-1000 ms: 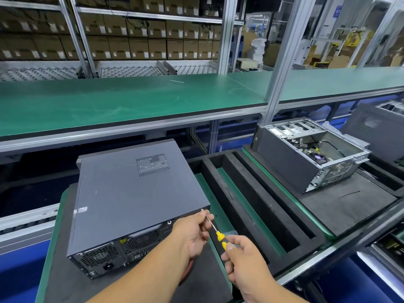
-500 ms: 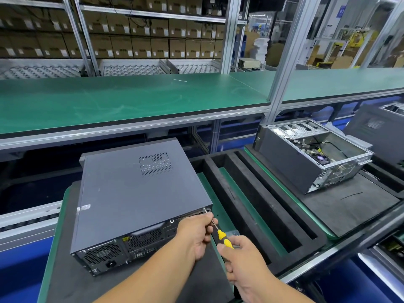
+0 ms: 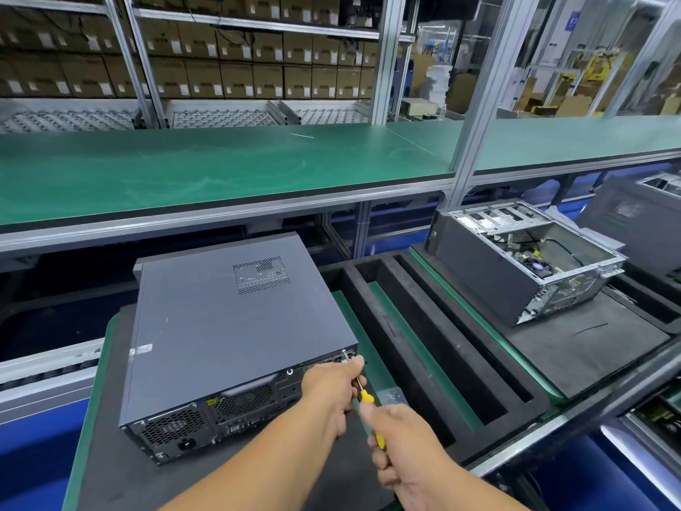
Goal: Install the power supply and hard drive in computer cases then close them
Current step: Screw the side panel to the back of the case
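A closed grey computer case (image 3: 228, 326) lies on a black foam pad, its rear panel facing me. My right hand (image 3: 409, 459) grips the yellow handle of a screwdriver (image 3: 366, 398). The tool's metal tip sits at the upper right corner of the rear panel. My left hand (image 3: 333, 389) pinches the screwdriver's shaft just behind that corner. Further right, a second case (image 3: 523, 271) lies open, with its drive cage, cables and board showing.
Black foam dividers (image 3: 423, 344) with deep slots run between the two cases. A small clear bag (image 3: 392, 396) lies on the green strip by my hands. A long green bench shelf (image 3: 221, 171) spans above. A third grey case (image 3: 641, 212) stands at far right.
My view has shifted slightly; both hands stay at the case's rear corner. The right hand has drawn a little lower along the screwdriver handle.
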`<state>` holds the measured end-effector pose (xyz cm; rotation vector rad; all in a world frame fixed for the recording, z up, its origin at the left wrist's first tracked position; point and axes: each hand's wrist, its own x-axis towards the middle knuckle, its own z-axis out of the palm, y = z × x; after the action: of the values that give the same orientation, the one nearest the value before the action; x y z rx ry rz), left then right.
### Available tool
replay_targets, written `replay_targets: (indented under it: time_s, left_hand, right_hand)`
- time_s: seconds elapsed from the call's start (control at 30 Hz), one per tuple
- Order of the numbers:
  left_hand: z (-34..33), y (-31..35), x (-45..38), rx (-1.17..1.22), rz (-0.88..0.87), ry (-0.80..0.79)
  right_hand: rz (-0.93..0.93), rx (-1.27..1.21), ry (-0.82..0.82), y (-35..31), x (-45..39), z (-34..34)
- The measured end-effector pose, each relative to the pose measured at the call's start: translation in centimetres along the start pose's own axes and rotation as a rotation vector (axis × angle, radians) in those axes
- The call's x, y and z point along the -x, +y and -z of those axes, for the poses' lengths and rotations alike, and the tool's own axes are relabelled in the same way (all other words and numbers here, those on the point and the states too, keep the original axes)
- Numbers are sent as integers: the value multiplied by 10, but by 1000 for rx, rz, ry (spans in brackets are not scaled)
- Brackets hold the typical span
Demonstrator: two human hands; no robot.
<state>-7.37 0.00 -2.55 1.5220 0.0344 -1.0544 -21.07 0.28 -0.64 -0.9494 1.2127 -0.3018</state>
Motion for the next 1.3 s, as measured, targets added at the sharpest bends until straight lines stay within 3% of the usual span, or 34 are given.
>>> replay_targets:
  time_s: [0.1, 0.33, 0.43, 0.53, 0.6, 0.67, 0.77, 0.83, 0.9, 1.0, 1.07, 1.13, 1.23, 1.3]
  left_hand:
    - [-3, 1, 0, -15, -31, 82]
    - [1, -7, 5, -42, 9, -94]
    - [-1, -7, 5, -37, 17, -32]
    - [-3, -5, 9, -82, -19, 30]
    - [-1, -4, 12, -112, -19, 14]
    - [5, -2, 15, -64, -5, -30]
    - [19, -3, 18, 109, 58, -23]
    - [29, -8, 19, 110, 36, 4]
    - [37, -10, 22, 106, 10, 27]
    - [45, -6, 30, 150, 3, 71]
    - [49, -2, 36, 172, 1, 78]
    - [50, 1, 43, 155, -14, 70]
    - [51, 4, 53, 141, -33, 56]
    - [51, 7, 59, 142, -40, 48]
  right_hand:
    - [65, 91, 63, 1, -1, -1]
    - [-266, -328, -130, -5, 1, 2]
    - [-170, -185, -19, -6, 2, -1]
    - [59, 77, 114, 1, -4, 1]
    - [87, 111, 160, 4, -7, 2]
    - [-8, -29, 92, 2, -6, 1]
    - [-290, -422, -142, -2, -2, 4]
    - [-332, -503, -208, 0, -1, 4]
    - [-235, -339, -144, -1, -2, 3]
    - [153, 251, 97, -4, -7, 2]
    - [313, 442, 154, -7, -9, 1]
    - [222, 274, 95, -8, -14, 0]
    - [-202, -295, -150, -15, -19, 3]
    - [-336, -422, -228, -18, -22, 9]
